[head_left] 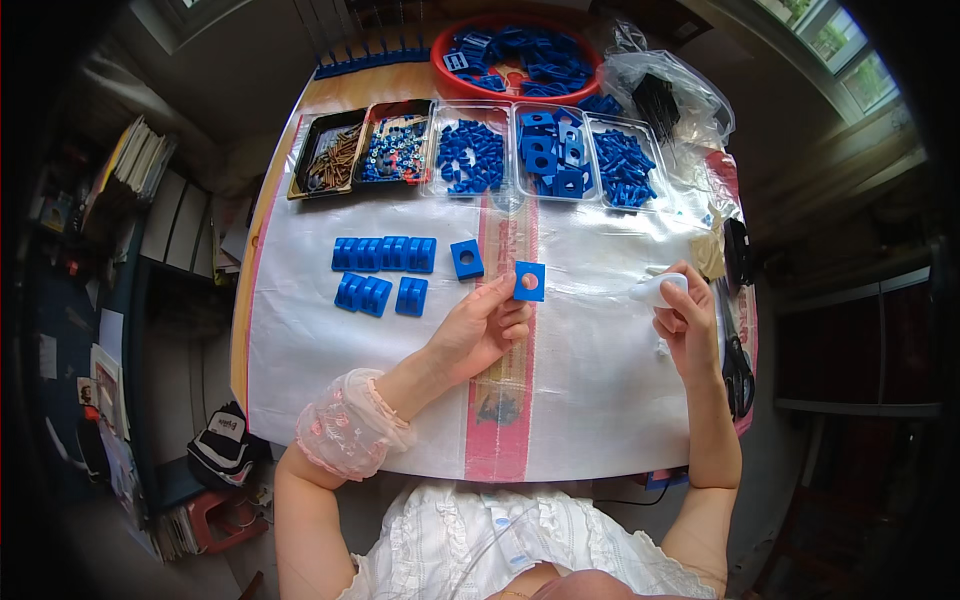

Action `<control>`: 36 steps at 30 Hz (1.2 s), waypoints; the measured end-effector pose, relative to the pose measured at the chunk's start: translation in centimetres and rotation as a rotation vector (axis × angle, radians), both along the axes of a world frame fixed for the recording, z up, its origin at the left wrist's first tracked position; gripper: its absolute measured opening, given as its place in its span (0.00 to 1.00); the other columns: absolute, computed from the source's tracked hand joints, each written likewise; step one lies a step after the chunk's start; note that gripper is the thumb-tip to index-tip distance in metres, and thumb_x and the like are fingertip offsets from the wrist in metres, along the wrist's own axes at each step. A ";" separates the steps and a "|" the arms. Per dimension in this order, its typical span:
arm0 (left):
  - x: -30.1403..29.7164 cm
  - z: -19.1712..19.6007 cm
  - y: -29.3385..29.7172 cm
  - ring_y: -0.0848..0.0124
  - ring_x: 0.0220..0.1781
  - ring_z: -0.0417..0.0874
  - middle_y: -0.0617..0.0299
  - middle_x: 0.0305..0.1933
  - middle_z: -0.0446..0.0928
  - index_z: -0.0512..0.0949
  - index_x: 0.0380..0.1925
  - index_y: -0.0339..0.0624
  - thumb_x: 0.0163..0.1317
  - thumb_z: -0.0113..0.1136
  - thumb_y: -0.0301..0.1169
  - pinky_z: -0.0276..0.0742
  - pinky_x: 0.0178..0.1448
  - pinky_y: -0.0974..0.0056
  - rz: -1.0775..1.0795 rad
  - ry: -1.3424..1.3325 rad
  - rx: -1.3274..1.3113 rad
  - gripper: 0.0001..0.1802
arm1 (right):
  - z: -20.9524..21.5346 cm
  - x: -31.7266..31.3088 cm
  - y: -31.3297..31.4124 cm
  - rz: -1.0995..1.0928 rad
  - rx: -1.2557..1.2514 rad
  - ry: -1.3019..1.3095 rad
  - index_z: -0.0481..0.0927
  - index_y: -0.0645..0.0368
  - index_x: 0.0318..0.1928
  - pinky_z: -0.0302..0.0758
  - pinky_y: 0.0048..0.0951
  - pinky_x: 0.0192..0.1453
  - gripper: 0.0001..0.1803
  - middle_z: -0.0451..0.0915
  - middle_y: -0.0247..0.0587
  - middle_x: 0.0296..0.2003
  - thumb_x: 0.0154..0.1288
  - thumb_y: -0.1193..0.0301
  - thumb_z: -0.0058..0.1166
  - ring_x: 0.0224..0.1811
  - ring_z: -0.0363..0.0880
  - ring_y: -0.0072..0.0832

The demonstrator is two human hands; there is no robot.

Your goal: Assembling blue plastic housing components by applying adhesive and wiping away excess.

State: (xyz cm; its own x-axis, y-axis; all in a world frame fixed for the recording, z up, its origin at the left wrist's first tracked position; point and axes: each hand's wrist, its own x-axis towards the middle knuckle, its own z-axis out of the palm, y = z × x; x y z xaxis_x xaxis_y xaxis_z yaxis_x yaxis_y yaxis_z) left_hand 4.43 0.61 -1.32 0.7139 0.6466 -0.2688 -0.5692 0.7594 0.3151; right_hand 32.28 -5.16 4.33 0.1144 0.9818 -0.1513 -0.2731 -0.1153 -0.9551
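My left hand (485, 325) pinches a flat blue square piece with a round hole (537, 290) between thumb and fingers, above the middle of the table. Just left of it, a similar blue square piece (466, 247) lies on the sheet. In my right hand (690, 320) is a small white squeeze bottle (655, 291), its narrow tip toward the left; the fingers wrap round it and hide part of it. To the left of my left hand, several blue ribbed pieces (384, 254) lie in two rows.
Along the far side stand trays: brown screws (336, 158), small mixed parts (397, 148), small blue parts (470, 157), blue square pieces (555, 150) and blue plugs (624, 166). Behind them is a red basin (440, 70) of blue parts. Black-handled scissors (738, 375) lie at the right edge.
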 end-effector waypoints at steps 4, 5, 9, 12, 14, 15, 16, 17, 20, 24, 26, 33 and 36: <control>-0.1 -0.2 0.0 0.80 0.31 0.58 0.72 0.41 0.75 0.73 0.48 0.46 0.77 0.50 0.38 0.59 0.32 0.74 -0.003 -0.006 0.006 0.10 | -0.1 0.0 0.0 0.002 -0.002 0.000 0.72 0.53 0.36 0.44 0.13 0.17 0.08 0.66 0.21 0.18 0.68 0.67 0.57 0.15 0.51 0.05; -0.1 -0.2 0.0 0.80 0.31 0.58 0.72 0.41 0.75 0.73 0.48 0.46 0.77 0.50 0.38 0.59 0.32 0.74 -0.003 -0.007 0.008 0.10 | -0.1 0.0 0.1 0.003 -0.003 0.000 0.72 0.53 0.36 0.44 0.13 0.17 0.07 0.67 0.21 0.18 0.68 0.67 0.57 0.15 0.51 0.05; 0.0 -0.1 0.0 0.80 0.31 0.58 0.72 0.41 0.75 0.73 0.48 0.45 0.77 0.50 0.38 0.59 0.32 0.74 -0.001 -0.002 0.007 0.10 | -0.2 0.1 0.0 -0.004 0.000 -0.005 0.73 0.53 0.36 0.44 0.13 0.17 0.08 0.67 0.22 0.19 0.68 0.67 0.57 0.15 0.51 0.05; 0.0 0.0 0.0 0.80 0.31 0.58 0.72 0.41 0.75 0.73 0.49 0.46 0.77 0.49 0.38 0.59 0.32 0.75 0.000 0.007 0.007 0.10 | -0.1 0.0 0.0 -0.003 -0.004 0.004 0.73 0.53 0.35 0.44 0.13 0.17 0.08 0.67 0.22 0.18 0.68 0.67 0.57 0.15 0.51 0.05; 0.0 0.0 0.0 0.80 0.31 0.58 0.73 0.42 0.74 0.73 0.48 0.46 0.77 0.49 0.38 0.59 0.32 0.75 0.002 0.014 0.003 0.09 | 0.0 -0.1 0.0 -0.005 -0.005 0.006 0.73 0.53 0.35 0.44 0.13 0.17 0.08 0.66 0.21 0.18 0.68 0.67 0.57 0.15 0.51 0.05; 0.0 0.0 0.0 0.80 0.31 0.58 0.73 0.42 0.74 0.73 0.48 0.46 0.77 0.49 0.38 0.59 0.33 0.75 0.000 0.008 0.007 0.09 | 0.1 -0.1 0.0 -0.005 -0.004 0.002 0.73 0.53 0.35 0.44 0.13 0.17 0.08 0.66 0.21 0.18 0.68 0.67 0.57 0.15 0.51 0.05; 0.0 -0.2 0.0 0.80 0.31 0.58 0.73 0.42 0.74 0.72 0.48 0.46 0.78 0.49 0.38 0.59 0.33 0.75 -0.002 0.004 0.010 0.09 | 0.1 -0.1 0.0 -0.005 -0.003 -0.002 0.72 0.53 0.35 0.44 0.13 0.17 0.08 0.66 0.21 0.18 0.68 0.67 0.57 0.15 0.52 0.05; 0.0 -0.2 0.0 0.80 0.31 0.58 0.73 0.43 0.74 0.72 0.48 0.47 0.78 0.48 0.38 0.59 0.33 0.75 -0.005 -0.001 0.014 0.09 | 0.1 -0.2 0.0 -0.005 -0.001 -0.006 0.72 0.53 0.35 0.44 0.13 0.17 0.08 0.66 0.21 0.18 0.68 0.67 0.57 0.15 0.52 0.05; 0.0 -0.2 0.0 0.80 0.31 0.58 0.73 0.43 0.74 0.72 0.48 0.47 0.78 0.48 0.37 0.59 0.33 0.76 -0.005 0.004 0.016 0.09 | 0.1 -0.2 0.0 -0.002 -0.004 -0.005 0.73 0.53 0.35 0.44 0.12 0.17 0.08 0.65 0.21 0.18 0.68 0.66 0.57 0.15 0.52 0.05; 0.0 0.0 0.0 0.80 0.31 0.58 0.73 0.43 0.73 0.72 0.48 0.47 0.78 0.48 0.37 0.59 0.33 0.76 -0.003 0.003 0.013 0.09 | 0.1 -0.1 0.0 -0.003 -0.006 -0.009 0.73 0.53 0.35 0.44 0.13 0.17 0.08 0.66 0.21 0.18 0.68 0.66 0.57 0.15 0.52 0.05; 0.0 0.0 0.0 0.80 0.31 0.58 0.73 0.42 0.73 0.72 0.48 0.47 0.78 0.48 0.37 0.59 0.33 0.75 -0.002 0.006 0.011 0.09 | 0.2 -0.2 0.0 -0.010 -0.009 -0.006 0.73 0.53 0.35 0.44 0.13 0.17 0.08 0.66 0.21 0.18 0.68 0.66 0.58 0.15 0.52 0.05; 0.0 -0.1 0.0 0.80 0.31 0.58 0.73 0.42 0.72 0.72 0.47 0.47 0.78 0.48 0.37 0.59 0.33 0.75 -0.007 -0.005 0.019 0.08 | 0.0 0.2 -0.1 0.004 -0.016 0.046 0.73 0.54 0.37 0.47 0.16 0.19 0.08 0.68 0.20 0.19 0.67 0.70 0.59 0.15 0.54 0.06; 0.0 -0.1 0.0 0.80 0.31 0.58 0.73 0.42 0.72 0.72 0.47 0.47 0.78 0.48 0.37 0.59 0.33 0.75 -0.013 -0.008 0.024 0.08 | 0.0 0.1 -0.1 0.001 -0.013 0.029 0.73 0.54 0.36 0.46 0.15 0.18 0.08 0.68 0.21 0.19 0.67 0.69 0.59 0.15 0.53 0.05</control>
State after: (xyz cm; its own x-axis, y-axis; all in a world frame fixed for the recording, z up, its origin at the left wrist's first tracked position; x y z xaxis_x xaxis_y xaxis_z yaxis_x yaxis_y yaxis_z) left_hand 4.39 0.61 -1.46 0.7245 0.6431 -0.2479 -0.5615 0.7593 0.3288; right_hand 32.39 -5.24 4.28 0.1091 0.9798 -0.1678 -0.3006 -0.1283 -0.9451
